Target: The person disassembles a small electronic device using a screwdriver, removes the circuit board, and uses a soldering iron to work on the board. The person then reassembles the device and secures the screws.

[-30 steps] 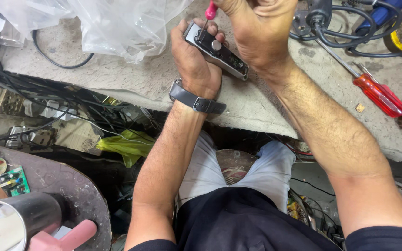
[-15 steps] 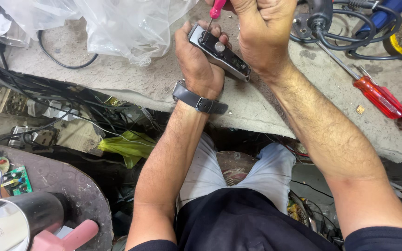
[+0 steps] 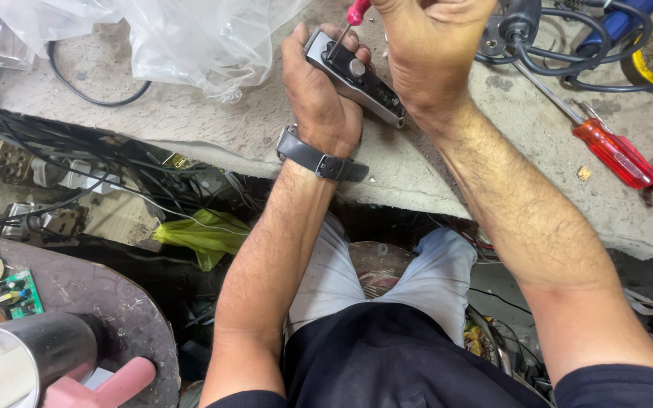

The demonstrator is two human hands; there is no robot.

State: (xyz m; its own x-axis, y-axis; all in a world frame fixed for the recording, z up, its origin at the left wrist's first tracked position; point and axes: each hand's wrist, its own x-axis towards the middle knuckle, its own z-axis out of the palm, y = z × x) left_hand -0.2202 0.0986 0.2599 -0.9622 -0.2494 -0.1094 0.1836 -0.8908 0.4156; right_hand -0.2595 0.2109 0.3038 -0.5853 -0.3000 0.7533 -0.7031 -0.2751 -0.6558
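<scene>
— Plastic sheet point(image 3: 190, 38) lies at ten o'clock on the desk point(image 3: 213, 121). And the left hand point(image 3: 319, 91)?
— Wrapped around a black-and-silver device point(image 3: 357, 75), thumb over its top.
— The right hand point(image 3: 428, 53)?
— At two o'clock of the device, fist pinching a pink-handled screwdriver point(image 3: 355, 13), tip on it.
— Farther right?
— Black cables point(image 3: 568, 45), then a red screwdriver point(image 3: 606, 147) at three o'clock.

Black-and-silver handheld device point(image 3: 357, 79); pink-handled screwdriver point(image 3: 356, 12); red-handled screwdriver point(image 3: 612, 151); clear plastic bag point(image 3: 190, 38); green circuit board point(image 3: 17, 295); black wristband point(image 3: 319, 157).
</scene>
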